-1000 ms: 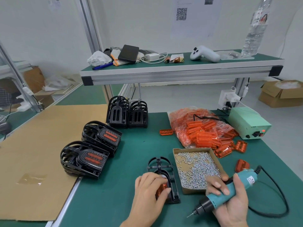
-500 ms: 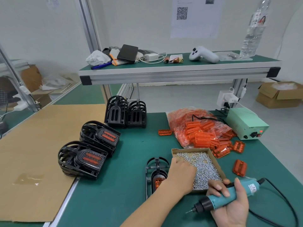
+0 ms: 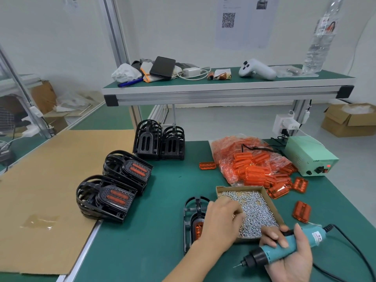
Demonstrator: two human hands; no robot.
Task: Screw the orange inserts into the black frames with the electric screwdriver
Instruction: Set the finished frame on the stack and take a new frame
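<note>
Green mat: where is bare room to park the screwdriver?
Bare green mat lies between the stacked black frames and the frame under the left hand. Crowded on the right: cardboard screw box, loose orange inserts, black cord.

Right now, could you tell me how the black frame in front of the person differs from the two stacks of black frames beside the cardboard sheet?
The single black frame lies flat, alone. The two stacked black frames lean, orange slots showing on top. All hold orange inserts.
</note>
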